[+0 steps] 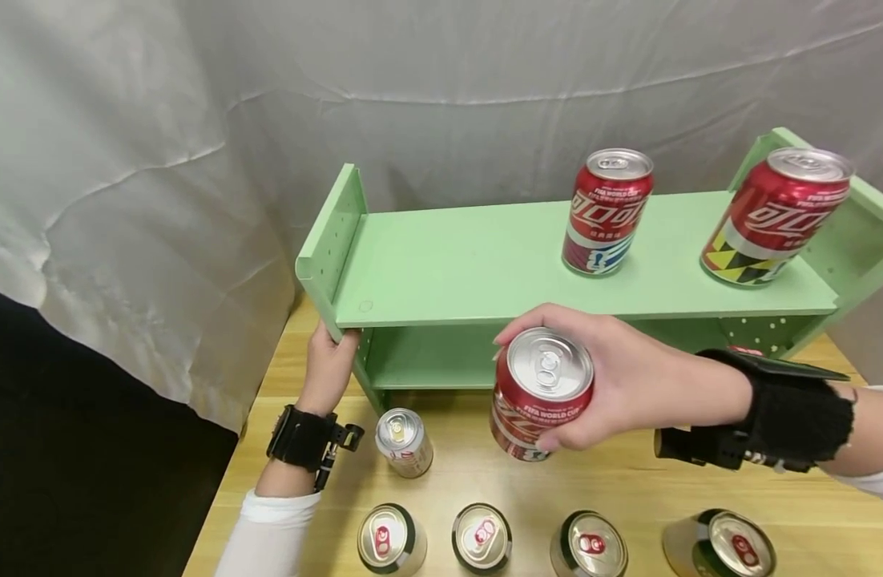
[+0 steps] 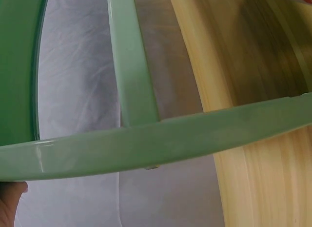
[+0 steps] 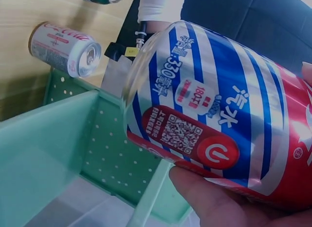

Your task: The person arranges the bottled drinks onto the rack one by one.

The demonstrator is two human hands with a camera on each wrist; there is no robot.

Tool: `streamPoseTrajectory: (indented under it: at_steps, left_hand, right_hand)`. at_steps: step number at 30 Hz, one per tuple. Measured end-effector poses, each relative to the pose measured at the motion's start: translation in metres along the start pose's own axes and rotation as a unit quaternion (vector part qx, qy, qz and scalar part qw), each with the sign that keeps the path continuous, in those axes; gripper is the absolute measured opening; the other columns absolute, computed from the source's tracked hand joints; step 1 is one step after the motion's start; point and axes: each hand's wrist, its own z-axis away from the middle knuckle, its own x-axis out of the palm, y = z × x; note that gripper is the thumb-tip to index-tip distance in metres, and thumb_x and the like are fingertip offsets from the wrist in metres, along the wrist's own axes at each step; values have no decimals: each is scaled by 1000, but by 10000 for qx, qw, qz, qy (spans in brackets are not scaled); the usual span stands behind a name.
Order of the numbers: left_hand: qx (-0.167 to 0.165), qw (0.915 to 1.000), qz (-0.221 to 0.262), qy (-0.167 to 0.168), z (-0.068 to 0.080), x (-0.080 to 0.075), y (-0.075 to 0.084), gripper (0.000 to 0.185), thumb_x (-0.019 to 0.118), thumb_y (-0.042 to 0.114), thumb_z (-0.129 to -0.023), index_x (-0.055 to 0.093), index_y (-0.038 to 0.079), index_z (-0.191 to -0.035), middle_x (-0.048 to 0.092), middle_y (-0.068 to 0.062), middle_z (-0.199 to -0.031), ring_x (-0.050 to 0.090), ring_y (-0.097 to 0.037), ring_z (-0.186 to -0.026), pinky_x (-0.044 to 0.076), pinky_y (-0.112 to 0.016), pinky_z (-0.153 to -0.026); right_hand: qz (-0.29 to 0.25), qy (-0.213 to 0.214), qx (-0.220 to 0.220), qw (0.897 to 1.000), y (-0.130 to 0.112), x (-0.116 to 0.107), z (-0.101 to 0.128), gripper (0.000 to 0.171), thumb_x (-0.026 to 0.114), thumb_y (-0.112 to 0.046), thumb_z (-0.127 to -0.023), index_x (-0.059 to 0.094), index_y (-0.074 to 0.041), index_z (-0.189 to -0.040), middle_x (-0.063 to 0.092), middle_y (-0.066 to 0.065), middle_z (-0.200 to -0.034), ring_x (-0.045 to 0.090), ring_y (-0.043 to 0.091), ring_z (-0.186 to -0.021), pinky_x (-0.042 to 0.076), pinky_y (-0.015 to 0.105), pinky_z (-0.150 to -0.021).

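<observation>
My right hand grips a red Coca-Cola can in front of the green shelf, above the table. In the right wrist view this can shows a blue-and-white striped side and a QR code. My left hand holds the shelf's left side panel at its front edge, below the upper board; its fingertips are partly hidden. Two red cans stand on the upper board, one right of centre and another near the right end. Close to my left hand, a silver can stands on the table.
Several dark cans with gold tops, among them one at the left, line the near part of the wooden table. A grey curtain hangs behind the shelf. Something red peeks out behind my right wrist.
</observation>
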Motion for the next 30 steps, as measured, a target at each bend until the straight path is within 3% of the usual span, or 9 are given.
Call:
streamPoseTrajectory:
  at_steps: [11,25,30]
  left_hand:
    - [-18,9998,-150,90,1,-1,-3,34,45,20,-96,48,7,-128,55,-16,-116,51,-23,-100,44,-40,-88]
    - [-13,9999,-19,136,5,4,0,35,46,23,-97,49,7,-128,55,-14,-109,48,-18,-96,42,-34,-86]
    - [-38,9997,-57,250,6,2,0,33,47,20,-97,50,7,-127,55,-14,-107,48,-19,-93,41,-33,-85]
  right_hand:
    - [12,85,-35,10000,-10,-19,-22,66,85,-11,-64,52,-10,-120,62,-3,-105,61,15,-95,53,32,-80]
    - [608,584,603,9946,-28,-46,-49,64,85,-10,-64,54,-12,-119,65,-1,-104,62,13,-95,51,31,-81]
    - [326,671,956,9926,-25,-54,-64,61,84,-8,-65,53,-9,-118,64,6,-106,61,18,-96,51,34,-83]
